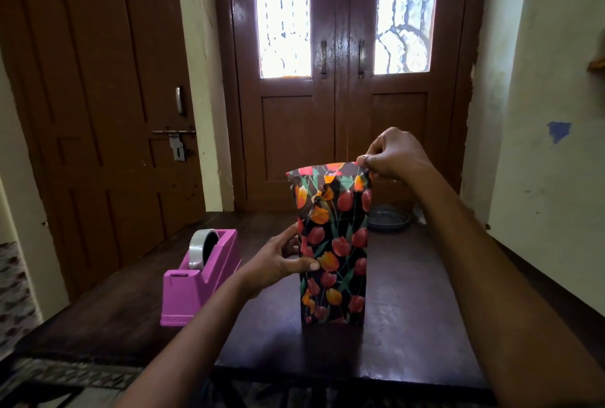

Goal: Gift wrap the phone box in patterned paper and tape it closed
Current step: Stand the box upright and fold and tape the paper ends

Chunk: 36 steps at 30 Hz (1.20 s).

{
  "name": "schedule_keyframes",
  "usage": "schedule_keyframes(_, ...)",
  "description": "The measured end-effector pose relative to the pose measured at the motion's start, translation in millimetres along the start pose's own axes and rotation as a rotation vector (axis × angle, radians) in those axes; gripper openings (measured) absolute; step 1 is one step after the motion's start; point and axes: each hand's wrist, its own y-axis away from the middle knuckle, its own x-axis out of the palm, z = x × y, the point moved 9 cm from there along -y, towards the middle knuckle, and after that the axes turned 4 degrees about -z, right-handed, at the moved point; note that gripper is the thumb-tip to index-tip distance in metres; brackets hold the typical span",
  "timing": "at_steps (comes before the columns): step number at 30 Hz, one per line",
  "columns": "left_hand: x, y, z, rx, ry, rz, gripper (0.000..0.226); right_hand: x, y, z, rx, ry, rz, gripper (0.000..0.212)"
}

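Phone box (334, 270) stands upright, sheathed in glossy tulip-print paper (327, 178).

The phone box (334, 257), wrapped in tulip-patterned paper (330, 185), is standing upright on the dark table (409, 325). The left hand (281, 260) is gripping its left side while the right hand (393, 154) is pinching the paper's open top corner. A pink tape dispenser (203, 276) is sitting to the left.
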Motion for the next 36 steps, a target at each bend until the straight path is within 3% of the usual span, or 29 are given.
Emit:
schedule_keyframes(3,-0.2,-1.0,3.5,-0.001,0.005,-0.018,0.061,1.4,-4.8,-4.5,0.052,0.012,-0.128,0.017)
schedule_keyframes(6,-0.9,-2.5,7.1,0.003,0.004,-0.018,0.061,-3.9,-5.3,-7.8,0.085,-0.141,-0.225,0.022)
schedule_keyframes(9,-0.7,-4.7,7.6,-0.005,-0.024,0.003,0.059,0.4,-1.6,-3.3,0.158,0.005,0.010,0.044)
schedule_keyframes(11,0.0,-5.7,5.6,-0.016,-0.042,0.022,0.059,7.8,7.2,-1.3,0.222,0.090,0.191,0.033)
schedule_keyframes(13,-1.4,-6.7,5.5,-0.024,-0.053,0.031,0.062,7.5,10.4,3.7,0.219,0.135,0.220,0.012)
schedule_keyframes(19,-17.9,-5.2,6.0,-0.029,-0.094,0.007,0.070,2.5,11.8,7.4,0.114,0.268,0.017,0.018)
schedule_keyframes(22,-21.6,-3.1,10.7,-0.033,-0.088,-0.020,0.070,-26.1,11.3,38.1,-0.006,0.282,-0.278,0.023)
schedule_keyframes(23,-21.8,-3.9,12.7,-0.034,-0.091,-0.021,0.070,-28.2,11.3,54.9,-0.081,0.223,-0.295,0.029)
schedule_keyframes(25,-21.4,-5.4,15.3,-0.037,-0.095,-0.016,0.071,-4.0,14.2,87.6,-0.175,0.120,-0.102,0.045)
schedule_keyframes(28,-19.8,-5.2,11.8,-0.046,-0.097,-0.021,0.068,49.9,20.5,115.7,-0.175,0.415,0.167,0.054)
schedule_keyframes(31,-22.3,-3.4,15.3,-0.046,-0.082,-0.043,0.068,65.3,14.6,126.8,-0.210,0.606,0.178,0.034)
schedule_keyframes(36,-21.2,-4.9,18.0,-0.036,-0.044,-0.022,0.072,69.0,11.1,127.0,-0.244,0.552,0.274,0.021)
